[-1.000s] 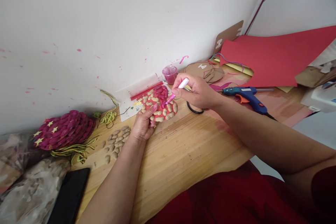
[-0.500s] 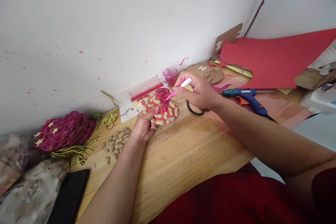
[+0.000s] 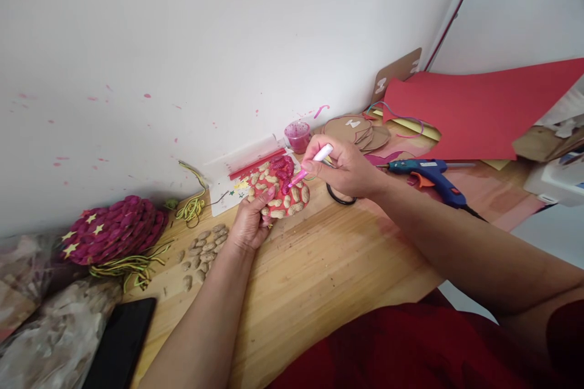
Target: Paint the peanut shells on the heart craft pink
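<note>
My left hand grips the near left edge of a red disc covered with peanut shells, thumb on top. Most shells are bare tan; a cluster near the disc's middle is coated in wet magenta paint. Between the fingers and thumb of my right hand is a paintbrush with a white handle end and a pink-stained lower part. Its tip touches the shells at the lower end of the painted cluster. A clear cup of pink paint stands just behind, against the wall.
Loose peanuts lie left of my left forearm. Further left are a stack of magenta peanut discs, yarn, plastic bags and a black phone. Rightward sit cardboard circles, a blue glue gun, black-handled scissors and red paper.
The brush tip has moved slightly down and left across the shells, and my right hand with it. More magenta shows on the painted cluster. The view has shifted a little.
</note>
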Demonstrator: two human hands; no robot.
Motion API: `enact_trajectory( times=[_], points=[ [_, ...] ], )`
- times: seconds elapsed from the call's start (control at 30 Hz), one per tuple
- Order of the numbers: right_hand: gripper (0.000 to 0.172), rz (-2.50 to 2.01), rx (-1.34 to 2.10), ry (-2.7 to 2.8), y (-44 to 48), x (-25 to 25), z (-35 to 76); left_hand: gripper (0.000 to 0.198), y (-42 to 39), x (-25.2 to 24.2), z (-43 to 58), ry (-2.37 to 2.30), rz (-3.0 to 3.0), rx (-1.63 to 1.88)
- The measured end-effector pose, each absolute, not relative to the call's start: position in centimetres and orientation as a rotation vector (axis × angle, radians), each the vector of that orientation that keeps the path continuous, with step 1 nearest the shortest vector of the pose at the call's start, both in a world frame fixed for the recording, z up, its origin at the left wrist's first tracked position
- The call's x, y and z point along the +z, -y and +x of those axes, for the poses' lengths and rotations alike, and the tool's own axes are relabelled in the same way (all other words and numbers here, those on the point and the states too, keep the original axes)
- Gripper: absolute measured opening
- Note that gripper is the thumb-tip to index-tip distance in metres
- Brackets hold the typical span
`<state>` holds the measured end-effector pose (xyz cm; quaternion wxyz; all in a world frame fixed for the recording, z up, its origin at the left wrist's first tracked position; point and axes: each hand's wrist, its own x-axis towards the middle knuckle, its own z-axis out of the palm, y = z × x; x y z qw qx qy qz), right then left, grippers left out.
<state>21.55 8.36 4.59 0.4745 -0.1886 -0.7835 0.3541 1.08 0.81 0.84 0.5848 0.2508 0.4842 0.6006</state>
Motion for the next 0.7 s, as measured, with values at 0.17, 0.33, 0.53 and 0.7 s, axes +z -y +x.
enact_trajectory(
  times=[0.17,0.33,0.53,0.7],
  points=[
    [0.021,-0.48,0.857,1.927,-8.24,4.64,21.51,0.052,-0.91,0.64,0.97,-1.099,0.588,1.422],
    [0.022,-0.469,0.892,1.903,-8.24,4.5,21.43,0.053,-0.88,0.61,0.94,-1.117,0.584,1.418],
    [0.024,-0.517,0.882,1.925,-8.07,4.78,21.43,0.052,-0.84,0.48,0.88,-1.118,0.595,1.423],
    [0.022,-0.517,0.825,1.942,-8.13,4.93,21.65,0.055,-0.86,0.47,0.82,-1.138,0.573,1.406]
  ],
)
